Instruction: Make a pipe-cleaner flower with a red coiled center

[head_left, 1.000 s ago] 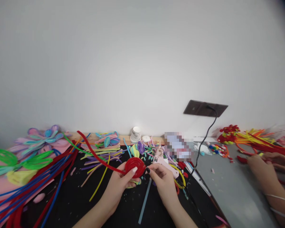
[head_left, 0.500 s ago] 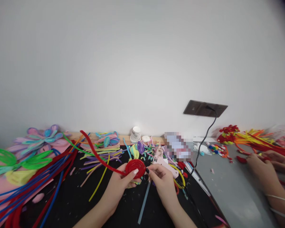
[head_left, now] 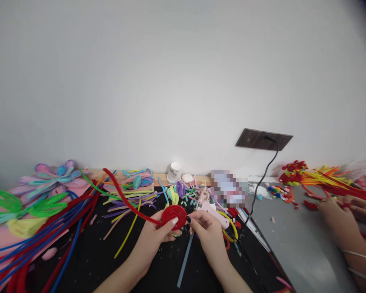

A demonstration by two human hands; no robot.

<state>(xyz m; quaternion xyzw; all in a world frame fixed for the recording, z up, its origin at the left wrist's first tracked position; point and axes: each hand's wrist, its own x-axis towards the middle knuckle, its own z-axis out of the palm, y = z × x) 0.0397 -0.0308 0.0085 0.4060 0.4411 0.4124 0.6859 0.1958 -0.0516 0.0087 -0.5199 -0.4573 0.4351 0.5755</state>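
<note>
A flat, round coil of red pipe cleaner [head_left: 172, 215] is in front of me, above the black mat. My left hand [head_left: 148, 238] is closed around it, the thumb pressed on its face. From the coil's left side a long loose red tail [head_left: 122, 196] rises up and to the left. My right hand [head_left: 210, 236] pinches at the coil's right edge with thumb and finger; what lies between the tips is mostly hidden. Below the hands lies a translucent glue stick [head_left: 185, 260]. Behind my right hand rests a pink glue gun [head_left: 212, 212].
Blue and red pipe cleaners [head_left: 64, 219] and a green bow shape [head_left: 47, 205] spread at left. Short cut pieces [head_left: 131, 199] lie behind. A paper cup [head_left: 174, 173] stands by the wall. A black cord [head_left: 264, 179] hangs from the socket. At right, another person's hands [head_left: 338, 215] work.
My hands and the red coil have barely moved; the coil is tilted very slightly. The other person's hands at right have shifted a little.
</note>
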